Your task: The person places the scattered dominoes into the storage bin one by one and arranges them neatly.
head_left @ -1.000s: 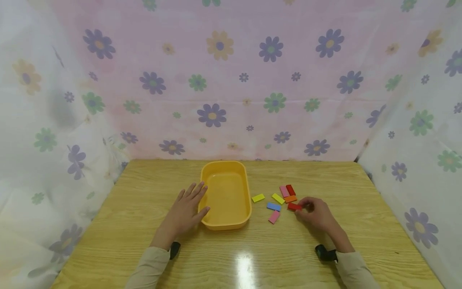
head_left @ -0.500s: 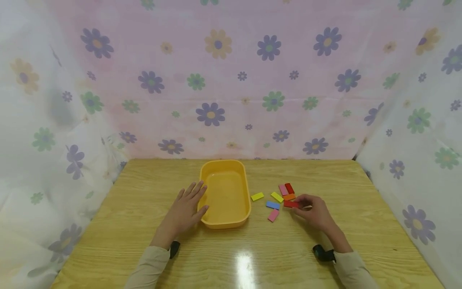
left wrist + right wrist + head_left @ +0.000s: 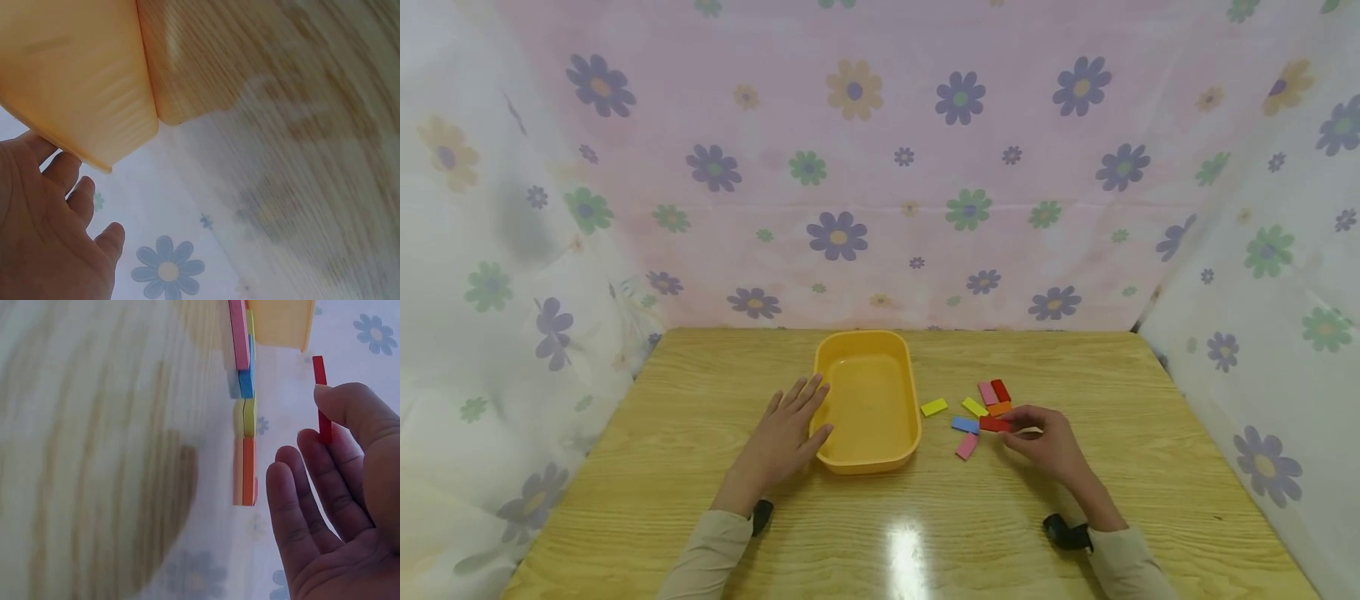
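A red domino-like block [image 3: 994, 424] is pinched between thumb and fingers of my right hand [image 3: 1045, 437]; the right wrist view shows the red block [image 3: 320, 394] raised off the table. Just beyond and left of it lie an orange block [image 3: 1000, 409], a yellow block [image 3: 974, 407], a blue block [image 3: 965, 425] and a pink block [image 3: 967, 446]. My left hand [image 3: 781, 435] rests with spread fingers on the left rim of a yellow plastic tub [image 3: 917, 417]. In the left wrist view, fingers [image 3: 62, 172] touch the rim of the tub [image 3: 81, 81].
Another yellow block [image 3: 934, 407] lies by the tub's right side. A second pink block [image 3: 987, 392] and a second red block [image 3: 1000, 390] lie side by side at the back of the group. The wooden table [image 3: 730, 358] meets a flowered curtain [image 3: 880, 167] behind.
My right hand has moved left with the red block, from the group's right edge to beside the blue block. The left hand stays on the tub.
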